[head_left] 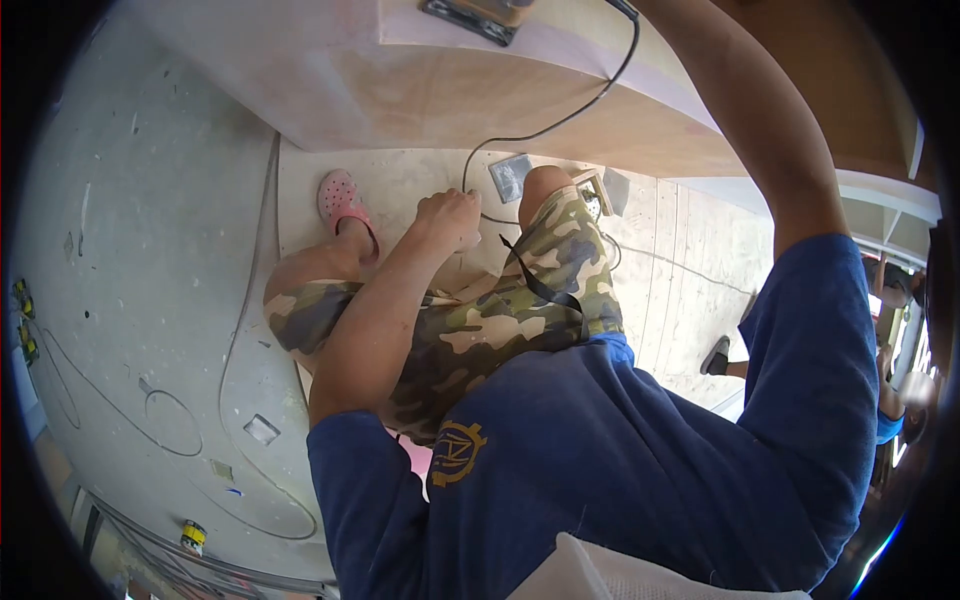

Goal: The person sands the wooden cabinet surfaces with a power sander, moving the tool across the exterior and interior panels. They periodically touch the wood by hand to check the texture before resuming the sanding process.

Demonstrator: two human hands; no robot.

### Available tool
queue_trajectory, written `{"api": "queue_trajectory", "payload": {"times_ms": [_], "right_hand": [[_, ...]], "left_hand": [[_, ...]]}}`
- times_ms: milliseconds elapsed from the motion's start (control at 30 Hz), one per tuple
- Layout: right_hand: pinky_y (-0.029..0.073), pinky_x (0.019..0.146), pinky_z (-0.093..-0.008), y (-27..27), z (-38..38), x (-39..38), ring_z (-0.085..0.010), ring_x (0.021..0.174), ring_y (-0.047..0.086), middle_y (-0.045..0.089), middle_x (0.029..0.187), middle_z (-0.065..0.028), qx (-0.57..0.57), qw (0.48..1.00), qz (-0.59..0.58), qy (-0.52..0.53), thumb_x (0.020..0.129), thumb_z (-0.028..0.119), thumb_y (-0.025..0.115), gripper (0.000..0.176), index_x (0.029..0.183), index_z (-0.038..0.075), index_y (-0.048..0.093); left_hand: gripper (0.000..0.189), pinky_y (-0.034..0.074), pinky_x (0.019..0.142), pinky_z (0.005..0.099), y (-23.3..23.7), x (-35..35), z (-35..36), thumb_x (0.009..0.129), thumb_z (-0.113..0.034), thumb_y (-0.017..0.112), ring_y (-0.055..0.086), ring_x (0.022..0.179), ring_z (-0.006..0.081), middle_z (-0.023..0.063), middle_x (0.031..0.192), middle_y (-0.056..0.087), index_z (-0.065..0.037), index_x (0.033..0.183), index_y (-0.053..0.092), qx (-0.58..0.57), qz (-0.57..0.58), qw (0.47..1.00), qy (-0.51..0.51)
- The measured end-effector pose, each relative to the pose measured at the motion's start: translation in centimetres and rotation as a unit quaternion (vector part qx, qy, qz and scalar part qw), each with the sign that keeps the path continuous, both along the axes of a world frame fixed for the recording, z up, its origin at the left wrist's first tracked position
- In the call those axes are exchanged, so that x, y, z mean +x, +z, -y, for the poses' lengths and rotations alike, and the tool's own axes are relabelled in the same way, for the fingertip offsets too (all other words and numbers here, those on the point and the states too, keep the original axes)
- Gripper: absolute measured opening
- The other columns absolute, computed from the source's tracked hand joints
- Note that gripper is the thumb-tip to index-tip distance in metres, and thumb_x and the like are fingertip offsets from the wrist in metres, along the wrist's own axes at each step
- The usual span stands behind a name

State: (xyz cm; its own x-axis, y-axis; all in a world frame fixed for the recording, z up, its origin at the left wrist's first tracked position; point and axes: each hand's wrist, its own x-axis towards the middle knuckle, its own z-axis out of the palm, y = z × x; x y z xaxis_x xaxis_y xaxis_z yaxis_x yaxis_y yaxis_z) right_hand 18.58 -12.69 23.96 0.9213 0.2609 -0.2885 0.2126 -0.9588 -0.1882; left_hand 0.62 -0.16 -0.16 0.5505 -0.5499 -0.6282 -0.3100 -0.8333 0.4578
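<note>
the left hand [450, 218] is curling into a fist around the black cord [560, 122] at centre frame, just above the camouflage shorts [480, 330]; the cord is climbing to the top edge, near a sander [478, 15] sitting on the plywood panel [450, 90]; the right arm [760, 130] is reaching up the right side, its hand lying outside the frame, so i cannot tell its state

Left hand [450, 220] gripping cable [560, 125], sander [470, 18] above

we see dusty grey concrete floor [150, 250] with loose wires [175, 425] | plywood sheets [690, 270] laid over it | pale plywood panel [450, 100] above us | daylight from the right
</note>
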Motion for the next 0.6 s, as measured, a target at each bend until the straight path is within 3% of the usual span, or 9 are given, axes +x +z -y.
{"api": "queue_trajectory", "payload": {"times_ms": [100, 133, 200, 267, 367, 433, 500, 533, 600], "right_hand": [[0.052, 0.043, -0.0373, -3.9, 1.0, 0.9, -0.0282, 0.072, 0.066, 0.064, 0.099, -0.0157, 0.086, 0.929, 0.197, 0.302, 0.057, 0.015, 0.086, 0.082, 0.128, 0.017, 0.046], [0.052, 0.043, -0.0373, -3.7, 1.3, 1.2, -0.0282, 0.072, 0.066, 0.064, 0.099, -0.0157, 0.085, 0.929, 0.196, 0.304, 0.057, 0.015, 0.086, 0.082, 0.128, 0.017, 0.046], [0.054, 0.047, -0.038, 0.4, -1.5, -1.7, -0.0284, 0.079, 0.067, 0.063, 0.103, -0.0164, 0.032, 0.997, -0.043, 0.063, 0.057, 0.014, 0.086, 0.081, 0.127, 0.018, 0.045], [0.053, 0.045, -0.0371, 1.6, -2.0, -1.9, -0.0282, 0.081, 0.067, 0.062, 0.106, -0.0172, -0.006, 1.0, -0.015, 0.021, 0.058, 0.013, 0.086, 0.08, 0.127, 0.018, 0.045], [0.056, 0.058, -0.0404, 0.9, -1.3, -1.0, -0.0306, 0.089, 0.065, 0.061, 0.109, -0.0173, 0.034, 0.999, -0.031, 0.027, 0.057, 0.011, 0.087, 0.081, 0.127, 0.018, 0.045], [0.054, 0.079, -0.0428, -1.4, 0.2, -0.7, -0.0337, 0.101, 0.061, 0.058, 0.112, -0.0174, 0.023, 0.977, 0.052, 0.204, 0.055, 0.009, 0.087, 0.085, 0.128, 0.019, 0.044], [0.051, 0.085, -0.0426, -1.3, 1.4, -1.2, -0.035, 0.105, 0.058, 0.057, 0.113, -0.0174, 0.017, 0.978, 0.036, 0.204, 0.054, 0.009, 0.088, 0.088, 0.129, 0.018, 0.044], [0.048, 0.092, -0.0423, -0.9, 1.9, -1.5, -0.0363, 0.11, 0.056, 0.056, 0.114, -0.0174, 0.014, 0.978, 0.025, 0.205, 0.052, 0.008, 0.088, 0.091, 0.131, 0.018, 0.043], [0.049, 0.089, -0.0419, -0.8, 3.4, -1.0, -0.0342, 0.108, 0.057, 0.058, 0.113, -0.0165, 0.016, 0.975, 0.038, 0.216, 0.052, 0.009, 0.088, 0.093, 0.132, 0.016, 0.041]], "left_hand": [[0.06, 0.051, 0.093, 0.044, 0.3, 0.0, 0.0, 0.08, -0.026, 0.071, 0.061, 0.111, 0.0346, 0.0203, 0.117, 0.063, -0.001, 0.13, 0.049, 0.001, 0.008, 1.0, 0.003], [0.06, 0.051, 0.093, 0.044, 0.1, 0.1, 0.1, 0.08, -0.026, 0.071, 0.061, 0.111, 0.0346, 0.0203, 0.117, 0.063, -0.001, 0.13, 0.049, -0.001, 0.008, 1.0, 0.004], [0.059, 0.051, 0.093, 0.0438, -0.3, 0.1, 0.3, 0.08, -0.025, 0.071, 0.06, 0.111, 0.0345, 0.0206, 0.117, 0.062, -0.001, 0.128, 0.049, -0.002, 0.013, 1.0, 0.01], [0.047, 0.052, 0.09, 0.0433, 0.0, 0.1, 0.6, 0.079, -0.019, 0.067, 0.063, 0.108, 0.0329, 0.0186, 0.115, 0.064, -0.002, 0.121, 0.054, -0.008, 0.029, 0.999, 0.011], [0.037, 0.054, 0.087, 0.0424, -0.1, 0.2, 0.5, 0.078, -0.012, 0.063, 0.065, 0.106, 0.0312, 0.0166, 0.113, 0.066, -0.004, 0.115, 0.06, -0.016, 0.04, 0.999, 0.019], [0.037, 0.054, 0.087, 0.042, -0.2, 0.3, 0.4, 0.078, -0.011, 0.063, 0.065, 0.106, 0.0312, 0.0167, 0.114, 0.066, -0.004, 0.115, 0.06, -0.022, 0.038, 0.999, 0.021], [0.055, 0.051, 0.092, 0.0431, -0.1, 0.3, 0.2, 0.079, -0.025, 0.072, 0.061, 0.111, 0.0335, 0.0202, 0.118, 0.062, -0.001, 0.125, 0.052, -0.017, 0.026, 0.999, 0.018], [0.055, 0.051, 0.092, 0.0431, 0.2, 0.3, 0.3, 0.079, -0.025, 0.072, 0.061, 0.111, 0.0335, 0.0202, 0.118, 0.062, -0.001, 0.125, 0.052, -0.02, 0.027, 0.999, 0.019], [0.053, 0.052, 0.091, 0.043, 0.6, 0.4, 0.2, 0.08, -0.024, 0.072, 0.062, 0.109, 0.0336, 0.0199, 0.117, 0.063, -0.001, 0.123, 0.052, -0.02, 0.035, 0.999, 0.021]]}}
